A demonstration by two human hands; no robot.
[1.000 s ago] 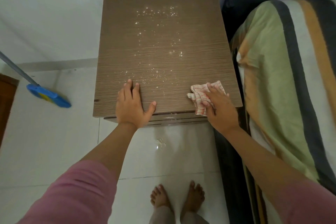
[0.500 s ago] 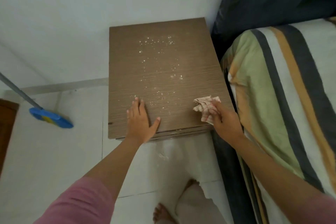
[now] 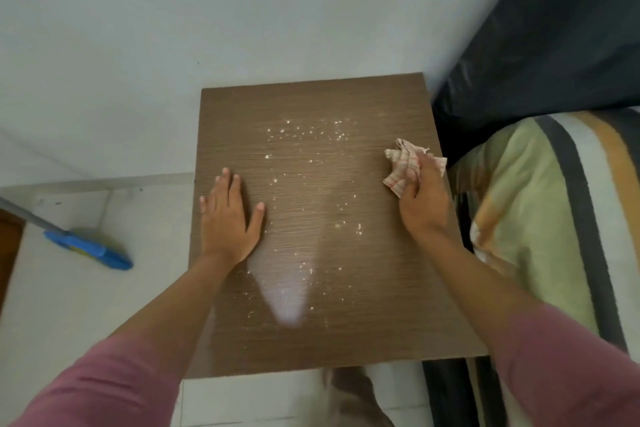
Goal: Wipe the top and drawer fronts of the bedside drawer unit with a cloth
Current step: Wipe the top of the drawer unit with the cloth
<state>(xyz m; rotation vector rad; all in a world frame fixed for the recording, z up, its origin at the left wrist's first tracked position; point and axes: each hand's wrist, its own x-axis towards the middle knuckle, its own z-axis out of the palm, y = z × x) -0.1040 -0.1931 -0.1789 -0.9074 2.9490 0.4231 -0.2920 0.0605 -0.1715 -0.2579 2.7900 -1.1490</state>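
Left hand (image 3: 227, 218) lies flat on the unit top (image 3: 346, 322), fingers spread, holding nothing. Right hand (image 3: 424, 199) fingers clamp the cloth (image 3: 403, 163) at the right edge; crumbs (image 3: 308, 135) lie between.

Wood-grain drawer unit top (image 3: 346, 107) with a soft sheen, checked woven cloth (image 3: 403, 166), glossy floor tiles (image 3: 86, 295)

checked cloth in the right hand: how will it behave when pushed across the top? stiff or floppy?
Likely floppy: the cloth sits bunched and creased under the right hand, with loose corners sticking out. It probably drags and folds rather than sliding flat, so it needs pressure from above. It looks thin and light; the pale crumbs on the wooden top may get pushed ahead of it rather than picked up.
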